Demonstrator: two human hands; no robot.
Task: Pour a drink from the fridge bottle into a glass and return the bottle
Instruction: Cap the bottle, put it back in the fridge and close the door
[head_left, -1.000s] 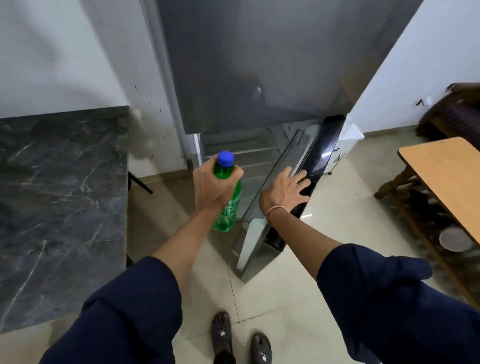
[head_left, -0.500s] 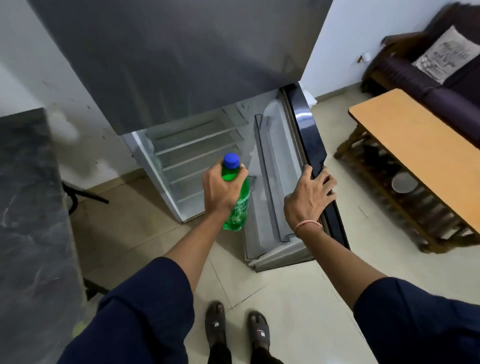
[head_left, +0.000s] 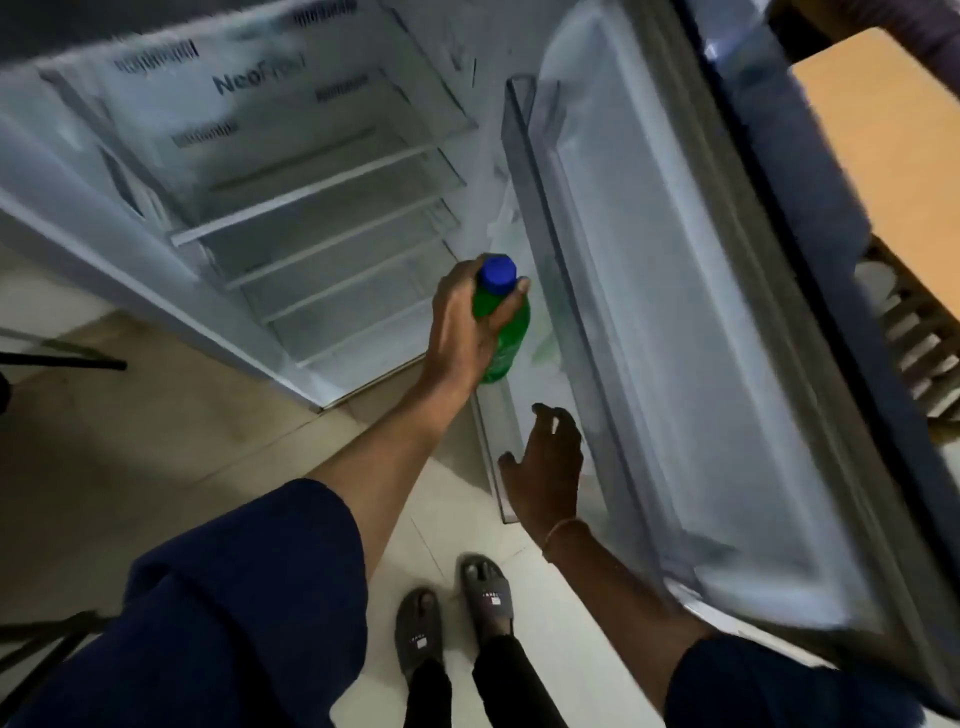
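Observation:
My left hand (head_left: 462, 327) grips a green bottle (head_left: 506, 332) with a blue cap near its neck, holding it upright just above the lower rack of the open fridge door (head_left: 675, 312). My right hand (head_left: 548, 462) hovers below it with fingers spread, close to the front end of the door rack (head_left: 498, 441) and holding nothing. The fridge (head_left: 291, 208) stands wide open with bare glass shelves. No glass is in view.
A wooden table (head_left: 883, 156) stands at the right behind the open door, with a slatted shelf under it. My feet in dark sandals (head_left: 452, 618) are on the tiled floor in front of the fridge. Dark chair legs (head_left: 62, 358) show at the left.
The view has dropped closer to the fridge. My right hand let go of the door's edge and moved down near the rack. The bottle moved toward the door rack.

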